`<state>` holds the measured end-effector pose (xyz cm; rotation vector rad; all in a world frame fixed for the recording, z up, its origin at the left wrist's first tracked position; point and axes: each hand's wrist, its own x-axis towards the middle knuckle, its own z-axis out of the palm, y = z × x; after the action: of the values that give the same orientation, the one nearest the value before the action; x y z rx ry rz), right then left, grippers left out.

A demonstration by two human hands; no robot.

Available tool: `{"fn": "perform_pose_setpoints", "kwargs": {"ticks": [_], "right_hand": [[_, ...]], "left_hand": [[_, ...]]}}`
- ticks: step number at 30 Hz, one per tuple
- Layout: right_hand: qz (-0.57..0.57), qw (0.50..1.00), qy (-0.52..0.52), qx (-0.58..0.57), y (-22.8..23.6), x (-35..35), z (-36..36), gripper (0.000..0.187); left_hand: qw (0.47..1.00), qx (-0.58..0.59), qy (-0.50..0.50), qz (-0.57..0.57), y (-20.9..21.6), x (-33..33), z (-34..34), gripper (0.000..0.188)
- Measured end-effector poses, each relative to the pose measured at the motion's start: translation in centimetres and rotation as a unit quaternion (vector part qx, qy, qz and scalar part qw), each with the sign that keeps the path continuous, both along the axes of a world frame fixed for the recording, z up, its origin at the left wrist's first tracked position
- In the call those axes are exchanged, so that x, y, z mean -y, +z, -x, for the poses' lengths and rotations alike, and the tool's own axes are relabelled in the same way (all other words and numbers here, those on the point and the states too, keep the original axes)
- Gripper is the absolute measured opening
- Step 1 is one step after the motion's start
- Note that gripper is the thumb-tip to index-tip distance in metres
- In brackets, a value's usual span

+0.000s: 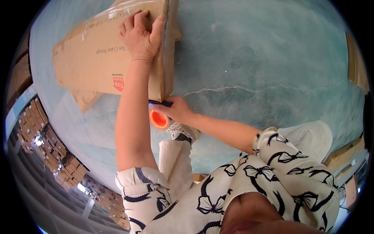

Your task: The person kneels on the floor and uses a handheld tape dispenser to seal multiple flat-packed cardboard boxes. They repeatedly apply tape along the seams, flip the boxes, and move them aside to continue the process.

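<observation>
A long brown cardboard box (pixel 91 50) with clear tape along its edges lies on the floor at the upper left. My left hand (pixel 141 39) rests on its top face near the taped right edge, fingers spread and slightly bent, thumb toward that edge. At the box's near corner, my right hand (pixel 177 110) grips a tape dispenser with a dark blue frame and an orange hub (pixel 159 119). The dispenser's blue end touches or nearly touches the corner; the exact contact is hidden by my fingers.
A cardboard flap (pixel 85 100) sticks out beneath the box. My shoe (pixel 184 132) stands close to the dispenser. Stacks of cartons (pixel 50 144) line the left side, and more cardboard (pixel 356 64) lies at the far right of the blue-green floor (pixel 249 58).
</observation>
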<state>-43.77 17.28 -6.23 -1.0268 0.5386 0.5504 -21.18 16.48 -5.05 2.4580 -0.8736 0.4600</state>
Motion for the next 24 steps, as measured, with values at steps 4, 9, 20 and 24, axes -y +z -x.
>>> {"fn": "perform_pose_setpoints", "kwargs": {"ticks": [4, 9, 20, 24], "right_hand": [[0.058, 0.996, 0.032, 0.063, -0.6, 2.5, 2.7, 0.057], [-0.221, 0.971, -0.033, -0.082, -4.7, 15.1, 6.8, 0.058], [-0.225, 0.948, -0.224, -0.006, -4.7, 23.1, 4.4, 0.062], [-0.203, 0.958, -0.203, 0.008, -4.4, 24.2, 1.9, 0.047]], "left_hand": [[0.997, -0.014, -0.054, -0.053, 1.8, -0.8, 1.6, 0.049], [0.841, -0.034, -0.327, -0.429, 4.4, -5.2, 12.3, 0.068], [0.825, 0.087, -0.24, -0.504, 6.1, 2.1, 3.1, 0.07], [0.852, -0.029, -0.027, -0.522, 6.8, 9.6, -3.5, 0.047]]}}
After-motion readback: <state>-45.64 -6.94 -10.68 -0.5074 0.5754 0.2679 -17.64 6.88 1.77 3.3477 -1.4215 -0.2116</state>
